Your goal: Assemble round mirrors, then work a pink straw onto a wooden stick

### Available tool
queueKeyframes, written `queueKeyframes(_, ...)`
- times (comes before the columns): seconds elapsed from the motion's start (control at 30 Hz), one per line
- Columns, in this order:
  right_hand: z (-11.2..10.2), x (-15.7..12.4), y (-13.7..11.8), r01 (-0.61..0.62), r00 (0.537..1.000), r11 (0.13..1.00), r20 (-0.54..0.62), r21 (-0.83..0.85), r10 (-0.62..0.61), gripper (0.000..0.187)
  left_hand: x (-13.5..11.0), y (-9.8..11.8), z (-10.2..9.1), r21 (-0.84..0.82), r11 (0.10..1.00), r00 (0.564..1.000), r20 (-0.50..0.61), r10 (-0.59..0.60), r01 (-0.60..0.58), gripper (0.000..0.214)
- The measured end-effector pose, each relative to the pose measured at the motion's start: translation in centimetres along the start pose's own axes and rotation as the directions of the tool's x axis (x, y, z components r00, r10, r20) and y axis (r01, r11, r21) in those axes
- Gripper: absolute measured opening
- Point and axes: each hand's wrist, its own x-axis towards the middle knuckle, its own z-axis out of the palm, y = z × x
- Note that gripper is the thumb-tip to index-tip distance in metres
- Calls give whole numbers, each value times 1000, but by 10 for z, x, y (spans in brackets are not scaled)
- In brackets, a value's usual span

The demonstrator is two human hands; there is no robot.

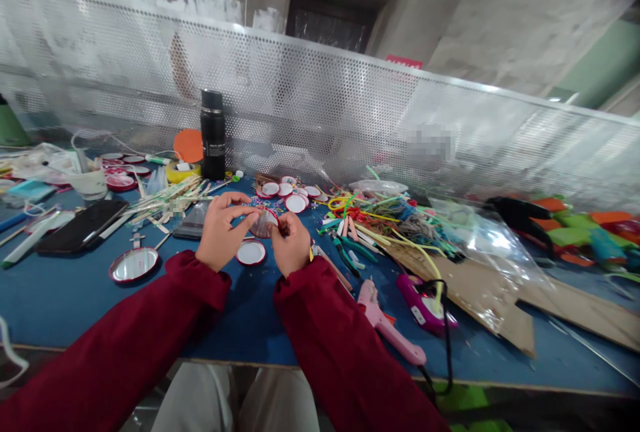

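Observation:
Both my hands meet over the blue table (60, 292) and pinch one small round red-rimmed lid (263, 223) held tilted between them. My left hand (220, 231) grips its left edge with thumb and fingers. My right hand (290, 243) is curled closed on its right edge. Just below them a similar white lid with a red rim (251, 253) lies flat on the table. Dark red sleeves cover both forearms.
More red-rimmed lids (295, 203) lie behind the hands, one larger (134, 264) at the left. A black flask (213, 133), wooden sticks (170, 200), a black phone (83, 225), pink glue guns (387, 325), coloured wires (385, 215), cardboard (500, 299) and a perforated metal screen (350, 112) surround them.

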Motion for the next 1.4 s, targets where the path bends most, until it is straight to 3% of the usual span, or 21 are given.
queueKeyframes(0.27,-1,0,0,47,998,996,-33,-73,-49,13,0,1,1,-29,999,999,39,-13,14,16)
queueKeyframes(0.47,-2,-1,1,68,996,992,-45,-104,-73,12,-1,2,3,-38,999,991,135,-25,30,20)
queueKeyframes(0.6,-1,-1,2,81,996,992,-35,-101,-85,12,-1,-3,3,0,997,991,113,-73,74,17)
queueKeyframes(0.8,-2,-1,-2,54,998,996,30,-78,-52,14,-2,0,1,-214,956,975,131,-177,202,22)
queueKeyframes(1.07,-2,-1,-4,42,995,998,93,-46,-38,14,-2,-5,0,-547,783,955,137,-264,295,21)
queueKeyframes(1.4,-2,-2,-3,29,993,999,118,-33,-25,13,-2,-11,1,-597,732,943,165,-290,329,22)
